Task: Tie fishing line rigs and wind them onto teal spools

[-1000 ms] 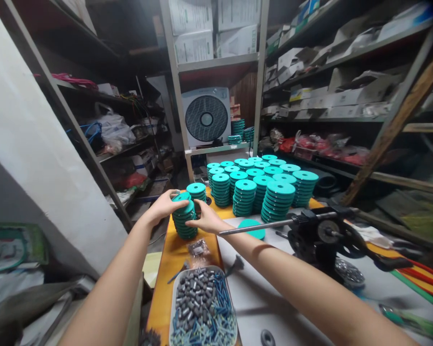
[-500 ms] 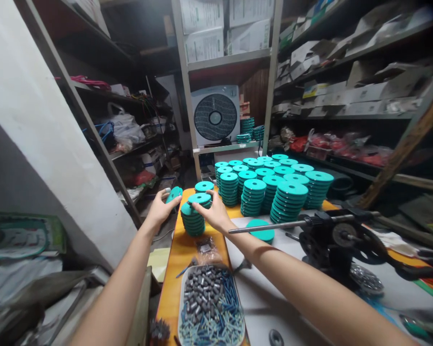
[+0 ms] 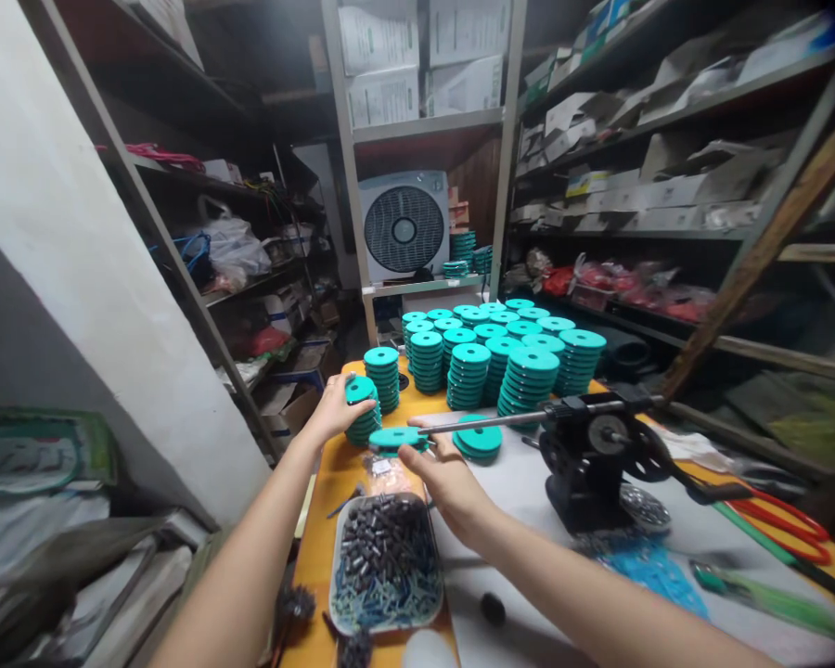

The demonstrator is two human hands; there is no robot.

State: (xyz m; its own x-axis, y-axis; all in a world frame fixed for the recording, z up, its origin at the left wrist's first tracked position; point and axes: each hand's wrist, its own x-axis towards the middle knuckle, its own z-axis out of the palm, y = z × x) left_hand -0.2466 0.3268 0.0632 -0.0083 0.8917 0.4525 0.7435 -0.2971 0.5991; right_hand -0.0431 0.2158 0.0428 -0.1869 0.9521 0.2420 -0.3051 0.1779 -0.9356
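Note:
At the left of the table, my left hand (image 3: 338,408) is closed round the top of a stack of green discs (image 3: 363,424). My right hand (image 3: 449,468) grips one flat green disc (image 3: 395,438) by its right edge, just in front of that stack. The disc lies level, above a small clear packet (image 3: 388,471). A long metal rod (image 3: 487,420) from a black hand-cranked device (image 3: 584,455) reaches to my right hand. Behind it lie a couple of loose green discs (image 3: 479,437).
Many stacks of green discs (image 3: 469,371) fill the table's back. A white tray (image 3: 335,575) of dark plugs and blue screws sits at the front. Red-handled scissors (image 3: 783,520) lie at the right. A box fan (image 3: 404,227) stands on the shelf behind.
My left hand has moved right onto the near stack, where its disc now rests. My right hand has come off the stack, nearer and to the right, with its disc. The view has shifted.

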